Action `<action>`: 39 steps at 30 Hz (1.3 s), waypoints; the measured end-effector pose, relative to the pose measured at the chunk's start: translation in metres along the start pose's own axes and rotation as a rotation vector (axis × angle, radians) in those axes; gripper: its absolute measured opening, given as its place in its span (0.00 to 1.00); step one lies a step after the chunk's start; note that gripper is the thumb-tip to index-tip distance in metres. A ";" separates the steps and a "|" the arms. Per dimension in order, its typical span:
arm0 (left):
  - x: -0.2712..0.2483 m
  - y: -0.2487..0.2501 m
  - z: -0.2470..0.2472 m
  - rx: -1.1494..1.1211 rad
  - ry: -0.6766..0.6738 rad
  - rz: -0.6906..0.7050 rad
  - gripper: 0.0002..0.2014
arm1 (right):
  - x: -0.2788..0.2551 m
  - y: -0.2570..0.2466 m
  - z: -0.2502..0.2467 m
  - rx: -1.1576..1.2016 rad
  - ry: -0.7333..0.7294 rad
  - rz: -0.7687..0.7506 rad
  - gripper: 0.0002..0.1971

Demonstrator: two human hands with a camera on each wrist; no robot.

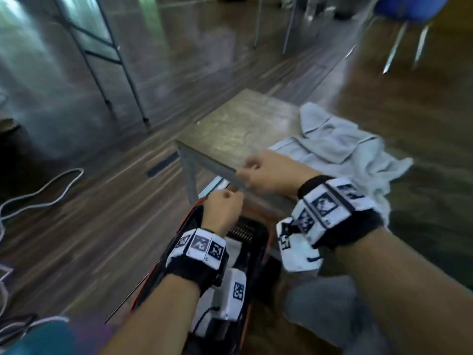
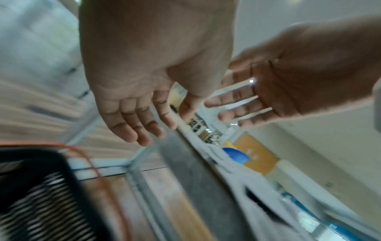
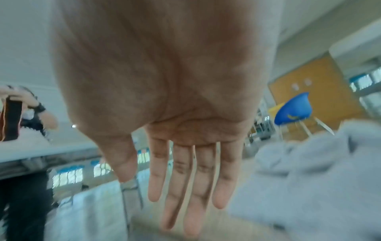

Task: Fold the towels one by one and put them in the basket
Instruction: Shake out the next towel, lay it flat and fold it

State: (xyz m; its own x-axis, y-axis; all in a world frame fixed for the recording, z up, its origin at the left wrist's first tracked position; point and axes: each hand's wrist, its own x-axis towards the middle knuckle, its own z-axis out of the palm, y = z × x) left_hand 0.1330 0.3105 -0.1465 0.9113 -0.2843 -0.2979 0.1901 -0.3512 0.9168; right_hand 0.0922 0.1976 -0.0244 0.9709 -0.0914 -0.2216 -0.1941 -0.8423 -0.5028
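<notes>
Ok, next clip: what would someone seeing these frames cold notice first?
Probably the two bare hands, left hand and right hand, close together at the near edge of the small table, both open and holding nothing in the wrist views. Next, the crumpled pale grey towels heaped on the table's right side, spilling over its edge. Below the left hand sits the black basket with an orange rim.

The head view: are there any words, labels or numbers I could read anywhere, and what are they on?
No readable text in any view.
Left wrist band: black-and-white square marker patterns, not words.
Right wrist band: the same kind of patterns, blurred.
Orange wall panel: two small pale marks, too blurred to read.
</notes>
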 end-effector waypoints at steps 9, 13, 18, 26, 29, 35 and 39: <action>-0.028 0.095 0.137 1.045 -0.411 0.493 0.27 | -0.118 0.121 -0.130 0.047 0.252 0.239 0.15; -0.028 0.096 0.160 1.158 -0.218 0.530 0.17 | -0.140 0.177 -0.121 0.020 0.157 0.320 0.14; -0.023 0.151 0.174 0.828 -0.190 0.780 0.08 | -0.153 0.220 -0.114 0.107 0.220 0.357 0.20; -0.059 0.293 0.253 0.436 -0.352 1.235 0.04 | -0.158 0.253 -0.109 0.244 0.602 0.367 0.19; -0.067 0.302 0.279 0.310 -0.419 1.271 0.03 | -0.176 0.271 -0.113 0.425 0.814 0.337 0.08; -0.092 0.253 0.333 0.244 -0.692 1.195 0.02 | -0.207 0.294 -0.100 0.631 0.849 0.303 0.11; -0.085 0.221 0.342 0.252 -0.709 1.180 0.06 | -0.220 0.311 -0.098 0.607 0.964 0.450 0.13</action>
State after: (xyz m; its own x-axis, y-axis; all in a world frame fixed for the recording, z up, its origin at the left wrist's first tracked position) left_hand -0.0277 -0.0484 -0.0095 0.0950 -0.8792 0.4669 -0.6883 0.2808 0.6689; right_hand -0.1678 -0.0964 -0.0504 0.4569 -0.8835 0.1033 -0.3235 -0.2733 -0.9059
